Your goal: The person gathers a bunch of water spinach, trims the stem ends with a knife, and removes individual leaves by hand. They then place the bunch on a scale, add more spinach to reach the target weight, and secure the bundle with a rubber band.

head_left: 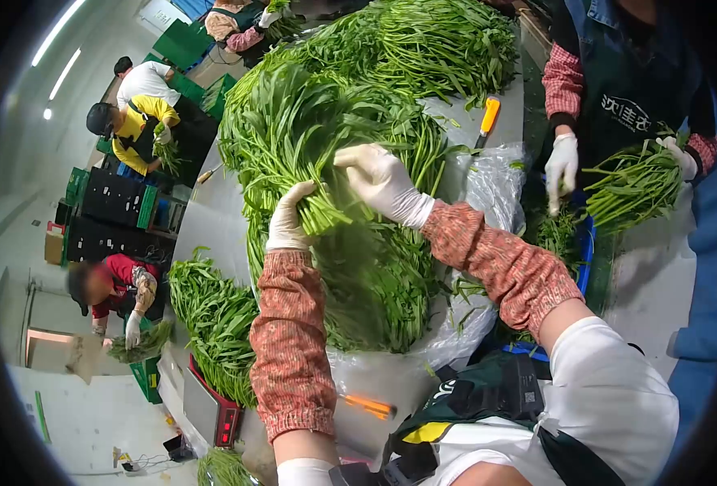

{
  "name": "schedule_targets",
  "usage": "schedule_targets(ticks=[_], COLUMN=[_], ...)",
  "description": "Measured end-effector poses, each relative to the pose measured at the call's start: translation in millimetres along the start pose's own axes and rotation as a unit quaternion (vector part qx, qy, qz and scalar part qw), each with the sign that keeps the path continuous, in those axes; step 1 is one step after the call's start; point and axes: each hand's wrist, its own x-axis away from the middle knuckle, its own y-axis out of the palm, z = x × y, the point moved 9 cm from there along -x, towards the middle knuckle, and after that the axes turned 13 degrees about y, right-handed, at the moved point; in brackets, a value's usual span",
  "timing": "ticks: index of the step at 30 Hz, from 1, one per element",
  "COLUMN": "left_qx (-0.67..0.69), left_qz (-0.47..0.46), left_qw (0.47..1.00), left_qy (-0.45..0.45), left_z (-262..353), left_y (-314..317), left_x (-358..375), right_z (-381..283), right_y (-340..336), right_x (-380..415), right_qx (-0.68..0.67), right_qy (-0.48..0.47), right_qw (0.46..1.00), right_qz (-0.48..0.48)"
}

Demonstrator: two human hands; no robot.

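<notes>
My left hand [290,217], in a white glove, is wrapped round the stem ends of a bunch of leafy greens [281,134]. The leaves of this bunch point up and away over the pile. To the right of the stems is my right hand [379,182], also white-gloved, with its fingers curled and pressed together beside the bunch; whether anything small is between them is hidden. Under and around both hands lies a large pile of greens [448,40] on the metal table [213,215].
An orange-handled knife [489,117] lies at the upper right, another orange tool [368,405] near my body. Clear plastic [488,190] borders the pile. A red scale [213,405] stands lower left. A co-worker [626,89] at right holds greens over a blue basket [589,251]; others work at left.
</notes>
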Motion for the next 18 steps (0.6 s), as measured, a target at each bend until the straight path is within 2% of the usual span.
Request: schedule_targets(ticks=[2,3,4,6,8,10,12,14,15,16,18], left_qx=[-0.004,0.007,0.01,0.036,0.032,0.056,0.042,0.016,0.009,0.017,0.005], left_qz=[0.002,-0.002,-0.001,-0.019,-0.016,-0.025,-0.01,-0.011,0.0,-0.037,0.008], left_qw=[1.0,1.0,1.0,0.999,0.999,0.997,0.999,1.0,1.0,0.999,1.0], left_qy=[-0.002,-0.022,0.002,-0.014,-0.012,-0.039,-0.024,-0.004,-0.005,-0.022,0.01], left_z=[1,0,2,-1,-1,-3,-2,1,-3,-4,5], left_y=[3,5,6,6,-5,9,10,10,9,13,7], left_x=[5,7,7,6,3,12,14,11,8,9,10], right_z=[-11,-4,1,4,2,22,20,12,0,0,-2], right_y=[15,30,42,44,30,29,26,29,26,30,22], right_x=[-3,-6,-6,-5,-7,-11,-3,1,1,1,-5], right_qx=[0.088,0.102,0.126,0.162,0.157,0.129,0.162,0.218,0.229,0.206,0.054], right_qy=[-0.055,-0.039,-0.04,-0.051,-0.072,-0.018,-0.033,-0.033,-0.054,-0.053,-0.054], right_qw=[0.994,0.994,0.989,0.983,0.985,0.988,0.982,0.971,0.971,0.976,0.997], right_qz=[0.022,-0.028,-0.065,-0.068,-0.021,-0.083,-0.089,-0.09,-0.044,-0.048,-0.024])
